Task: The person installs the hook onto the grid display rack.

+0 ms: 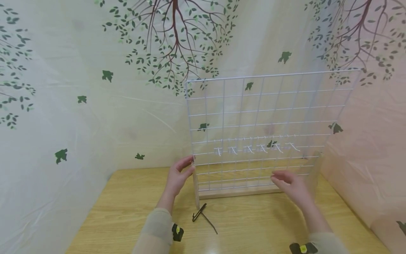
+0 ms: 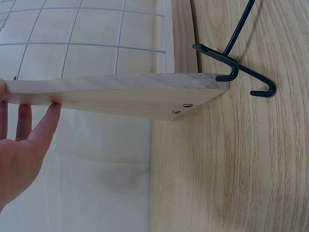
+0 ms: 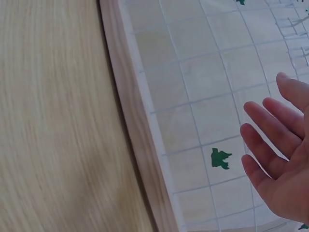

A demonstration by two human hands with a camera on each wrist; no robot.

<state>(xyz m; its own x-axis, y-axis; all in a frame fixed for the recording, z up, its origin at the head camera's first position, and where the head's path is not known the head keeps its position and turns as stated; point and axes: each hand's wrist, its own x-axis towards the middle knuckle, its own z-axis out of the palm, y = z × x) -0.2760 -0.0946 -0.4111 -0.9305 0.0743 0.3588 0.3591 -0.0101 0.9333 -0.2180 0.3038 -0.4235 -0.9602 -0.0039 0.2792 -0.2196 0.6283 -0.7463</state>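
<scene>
A white wire grid panel [image 1: 242,113] stands upright in a wooden stand [image 2: 145,89]. My left hand [image 1: 177,176] is at the stand's left upright, its fairly straight fingers [image 2: 46,123] touching the outer face of the board. One digit lies at the board's narrow edge, partly cut off in the left wrist view. My right hand [image 1: 293,187] hovers before the grid's lower right part, apart from it. In the right wrist view its fingers [image 3: 263,145] are spread and relaxed, holding nothing. Several white hooks [image 1: 248,149] hang in a row across the grid.
A black metal hook [image 1: 199,212] lies on the wooden table [image 1: 127,204], by the stand's left foot. Pale sheeting [image 1: 142,120] printed with trees and green leaves hangs behind the table and along its sides. The stand's base bar [image 1: 238,193] runs along the tabletop.
</scene>
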